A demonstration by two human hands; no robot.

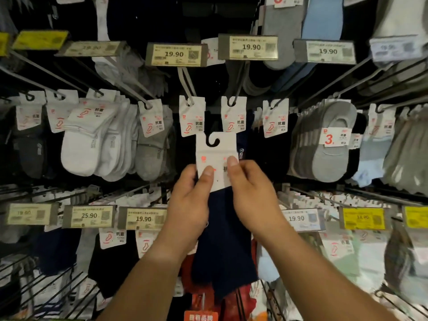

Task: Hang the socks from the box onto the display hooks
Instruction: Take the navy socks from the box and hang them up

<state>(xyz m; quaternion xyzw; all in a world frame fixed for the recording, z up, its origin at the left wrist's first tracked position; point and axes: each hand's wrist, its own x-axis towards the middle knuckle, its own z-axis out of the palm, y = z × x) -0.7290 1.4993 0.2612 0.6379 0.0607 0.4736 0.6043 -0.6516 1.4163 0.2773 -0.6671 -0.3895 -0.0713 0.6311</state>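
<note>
Stocked sock hooks (pixel 238 89) fill the wall above both hands, left hand (pixel 188 202) and right hand (pixel 251 195) pinching one navy sock pack (pixel 216 154), not yet hung.

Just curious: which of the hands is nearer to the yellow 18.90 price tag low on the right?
Right. The right hand pinches the white card of the navy socks, on the yellow price tag's side; the left hand holds the card's far edge.

Display hooks (pixel 143 101) w/ sock packs (pixel 150 121) (tagged)
</note>
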